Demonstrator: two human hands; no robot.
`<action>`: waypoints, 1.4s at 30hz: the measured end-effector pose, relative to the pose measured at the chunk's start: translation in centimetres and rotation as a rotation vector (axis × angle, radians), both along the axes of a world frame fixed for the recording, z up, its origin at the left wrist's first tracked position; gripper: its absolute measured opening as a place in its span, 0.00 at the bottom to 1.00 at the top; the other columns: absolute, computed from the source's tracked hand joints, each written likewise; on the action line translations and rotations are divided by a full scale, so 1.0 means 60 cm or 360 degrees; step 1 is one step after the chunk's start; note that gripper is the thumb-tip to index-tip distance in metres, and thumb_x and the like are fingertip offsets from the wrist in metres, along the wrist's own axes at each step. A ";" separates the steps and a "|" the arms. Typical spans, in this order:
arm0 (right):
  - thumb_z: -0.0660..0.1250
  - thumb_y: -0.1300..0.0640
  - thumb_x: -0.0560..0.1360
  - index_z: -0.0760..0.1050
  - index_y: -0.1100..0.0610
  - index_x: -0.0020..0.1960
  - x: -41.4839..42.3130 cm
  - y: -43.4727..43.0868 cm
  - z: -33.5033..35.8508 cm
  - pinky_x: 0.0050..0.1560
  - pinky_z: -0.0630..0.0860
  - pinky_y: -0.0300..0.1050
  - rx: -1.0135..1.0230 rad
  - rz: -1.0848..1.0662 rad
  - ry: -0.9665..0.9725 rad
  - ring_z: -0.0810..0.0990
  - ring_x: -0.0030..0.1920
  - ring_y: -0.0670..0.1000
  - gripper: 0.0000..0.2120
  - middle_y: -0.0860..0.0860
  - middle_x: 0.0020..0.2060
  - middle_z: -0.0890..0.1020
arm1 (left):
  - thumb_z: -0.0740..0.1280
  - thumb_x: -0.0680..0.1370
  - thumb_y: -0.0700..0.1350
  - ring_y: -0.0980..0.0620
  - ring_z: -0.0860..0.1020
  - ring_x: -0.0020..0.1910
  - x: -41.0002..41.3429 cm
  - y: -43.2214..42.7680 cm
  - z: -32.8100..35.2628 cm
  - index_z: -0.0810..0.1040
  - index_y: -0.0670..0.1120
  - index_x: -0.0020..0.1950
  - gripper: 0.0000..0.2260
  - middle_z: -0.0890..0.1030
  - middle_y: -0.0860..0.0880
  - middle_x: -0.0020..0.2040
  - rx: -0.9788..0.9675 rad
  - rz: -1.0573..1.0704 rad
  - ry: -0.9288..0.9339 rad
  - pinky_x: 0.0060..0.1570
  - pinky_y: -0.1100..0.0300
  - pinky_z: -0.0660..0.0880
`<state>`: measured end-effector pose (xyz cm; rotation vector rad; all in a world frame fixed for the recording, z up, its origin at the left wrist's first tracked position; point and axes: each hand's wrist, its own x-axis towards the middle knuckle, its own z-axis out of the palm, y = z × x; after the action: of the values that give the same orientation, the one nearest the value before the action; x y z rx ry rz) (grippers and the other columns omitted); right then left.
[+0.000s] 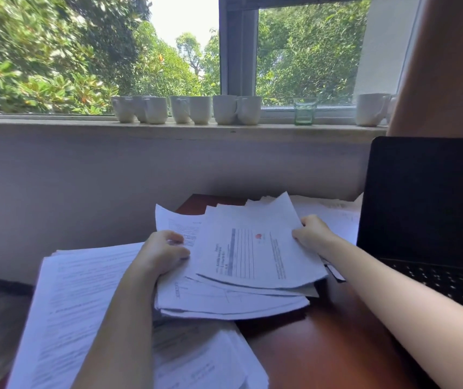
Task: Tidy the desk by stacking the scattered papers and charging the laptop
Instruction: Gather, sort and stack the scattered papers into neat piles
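Papers (252, 259) between left hand (162, 254), right hand (313, 231)

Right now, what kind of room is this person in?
Probably an office or study: a wooden desk heaped with printed papers, an open laptop, and white mugs lined along the windowsill.

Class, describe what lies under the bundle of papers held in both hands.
The brown desk shows below the bundle, and a larger paper pile runs beneath its left edge. A small dark object pokes out on the right. Whatever lies directly underneath is covered.
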<state>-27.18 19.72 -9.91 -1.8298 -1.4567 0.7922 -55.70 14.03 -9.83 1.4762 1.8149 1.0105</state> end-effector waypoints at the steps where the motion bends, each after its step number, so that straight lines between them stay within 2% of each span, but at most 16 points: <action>1: 0.59 0.64 0.73 0.74 0.66 0.52 -0.001 0.005 -0.007 0.39 0.74 0.43 -0.0010 0.0009 -0.0054 0.81 0.48 0.58 0.11 0.59 0.48 0.81 | 0.70 0.74 0.38 0.49 0.75 0.50 0.001 0.000 0.000 0.78 0.42 0.60 0.15 0.77 0.45 0.56 0.0008 -0.0005 -0.0007 0.49 0.62 0.66; 5: 0.58 0.63 0.71 0.75 0.62 0.55 -0.009 0.019 -0.026 0.52 0.78 0.49 -0.0116 0.0039 -0.0178 0.80 0.52 0.58 0.14 0.58 0.51 0.80 | 0.72 0.74 0.42 0.48 0.75 0.53 0.005 -0.001 -0.003 0.77 0.42 0.60 0.16 0.76 0.45 0.57 0.0029 -0.0005 0.0008 0.51 0.61 0.67; 9: 0.59 0.61 0.68 0.74 0.60 0.51 -0.012 0.018 -0.030 0.50 0.79 0.57 -0.0173 0.0053 -0.0174 0.80 0.49 0.59 0.13 0.58 0.49 0.80 | 0.73 0.72 0.42 0.47 0.75 0.57 0.002 0.001 -0.008 0.77 0.45 0.60 0.17 0.75 0.45 0.61 -0.0016 0.0002 0.0073 0.54 0.59 0.69; 12: 0.59 0.58 0.66 0.72 0.57 0.51 -0.019 0.003 -0.033 0.50 0.79 0.52 -0.0197 0.0029 -0.0243 0.77 0.51 0.60 0.14 0.57 0.52 0.78 | 0.73 0.72 0.44 0.47 0.75 0.59 0.005 0.001 -0.009 0.77 0.46 0.58 0.16 0.75 0.46 0.62 -0.0004 -0.0006 0.0141 0.56 0.58 0.69; 15: 0.62 0.58 0.75 0.68 0.61 0.62 -0.025 -0.025 -0.011 0.48 0.72 0.42 -0.0166 -0.0002 -0.0367 0.72 0.58 0.59 0.17 0.58 0.62 0.71 | 0.72 0.72 0.42 0.47 0.73 0.60 0.006 0.002 -0.010 0.76 0.46 0.59 0.17 0.74 0.46 0.63 0.0013 0.0006 0.0249 0.56 0.59 0.68; 17: 0.63 0.57 0.77 0.62 0.62 0.70 -0.014 -0.029 -0.008 0.46 0.67 0.41 -0.0121 0.0016 -0.0073 0.74 0.52 0.55 0.24 0.58 0.62 0.69 | 0.73 0.71 0.42 0.47 0.73 0.60 0.006 0.005 -0.012 0.76 0.45 0.59 0.17 0.75 0.46 0.62 0.0006 0.0005 0.0277 0.56 0.59 0.68; 19: 0.66 0.59 0.75 0.65 0.60 0.62 -0.008 -0.038 -0.004 0.45 0.67 0.42 -0.0112 0.0028 0.0467 0.71 0.39 0.51 0.18 0.57 0.48 0.72 | 0.73 0.71 0.42 0.47 0.73 0.60 0.005 0.008 -0.014 0.77 0.46 0.58 0.17 0.75 0.45 0.63 -0.0007 0.0006 0.0289 0.57 0.58 0.68; 21: 0.68 0.59 0.73 0.67 0.63 0.58 -0.005 -0.041 -0.006 0.46 0.73 0.45 -0.0225 0.0018 0.0674 0.76 0.41 0.55 0.17 0.56 0.44 0.75 | 0.73 0.70 0.42 0.47 0.73 0.61 0.004 0.009 -0.015 0.77 0.46 0.59 0.18 0.75 0.46 0.63 -0.0024 0.0004 0.0319 0.57 0.59 0.68; 23: 0.69 0.60 0.73 0.68 0.64 0.60 -0.007 -0.044 -0.010 0.35 0.77 0.45 -0.0257 0.0019 0.0604 0.79 0.40 0.56 0.19 0.56 0.42 0.76 | 0.73 0.70 0.42 0.47 0.72 0.62 0.002 0.009 -0.015 0.76 0.45 0.61 0.20 0.75 0.45 0.64 -0.0032 -0.0022 0.0358 0.56 0.59 0.67; 25: 0.66 0.64 0.73 0.72 0.64 0.58 -0.015 -0.052 -0.010 0.26 0.75 0.40 -0.0157 0.0067 0.0471 0.79 0.36 0.53 0.14 0.54 0.38 0.78 | 0.73 0.71 0.42 0.46 0.71 0.63 0.003 0.006 -0.015 0.69 0.45 0.69 0.28 0.73 0.45 0.66 -0.0012 -0.0022 0.0316 0.59 0.58 0.66; 28: 0.60 0.66 0.74 0.77 0.58 0.54 -0.015 -0.046 -0.007 0.37 0.77 0.40 0.0141 0.0179 0.0073 0.81 0.40 0.54 0.12 0.53 0.41 0.81 | 0.69 0.74 0.40 0.42 0.73 0.60 0.007 0.005 -0.013 0.49 0.44 0.75 0.36 0.73 0.45 0.61 0.0016 0.0071 0.0132 0.57 0.55 0.68; 31: 0.58 0.69 0.75 0.77 0.56 0.56 -0.011 -0.041 0.006 0.38 0.79 0.42 0.0305 0.0328 0.0214 0.82 0.37 0.53 0.16 0.54 0.42 0.82 | 0.62 0.79 0.41 0.42 0.72 0.52 0.007 0.008 -0.006 0.56 0.40 0.62 0.18 0.72 0.40 0.57 -0.0023 0.0221 0.0008 0.48 0.56 0.66; 34: 0.57 0.71 0.76 0.76 0.59 0.58 -0.016 -0.044 0.006 0.33 0.78 0.39 0.0204 0.0534 0.0436 0.82 0.32 0.47 0.16 0.53 0.40 0.82 | 0.62 0.79 0.44 0.41 0.74 0.53 0.004 0.012 -0.005 0.66 0.35 0.58 0.14 0.74 0.38 0.56 -0.0047 0.0225 0.0022 0.44 0.56 0.66; 38: 0.57 0.66 0.78 0.77 0.56 0.55 -0.042 -0.051 -0.019 0.41 0.77 0.37 0.0027 0.0771 0.0150 0.81 0.40 0.45 0.13 0.49 0.44 0.82 | 0.65 0.71 0.54 0.42 0.77 0.48 -0.005 0.015 -0.006 0.73 0.35 0.54 0.23 0.79 0.40 0.51 -0.0077 0.0154 -0.0051 0.41 0.56 0.69; 40: 0.57 0.63 0.78 0.75 0.55 0.57 -0.055 -0.052 -0.024 0.52 0.77 0.43 0.0036 0.0827 -0.0059 0.80 0.49 0.48 0.12 0.49 0.50 0.81 | 0.64 0.70 0.48 0.43 0.77 0.44 -0.012 0.018 -0.011 0.74 0.34 0.54 0.20 0.80 0.38 0.50 -0.0095 0.0146 -0.0008 0.36 0.57 0.70; 42: 0.58 0.59 0.77 0.73 0.55 0.60 -0.061 -0.050 -0.025 0.56 0.74 0.46 0.0045 0.0870 -0.0384 0.78 0.54 0.51 0.13 0.50 0.55 0.79 | 0.63 0.72 0.42 0.43 0.76 0.42 -0.016 0.021 -0.015 0.71 0.35 0.52 0.13 0.79 0.35 0.51 -0.0091 0.0170 0.0050 0.32 0.58 0.67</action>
<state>-30.81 16.71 -11.40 -1.5561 -2.1619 0.8134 -56.64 15.28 -10.72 1.3812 1.9466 0.9829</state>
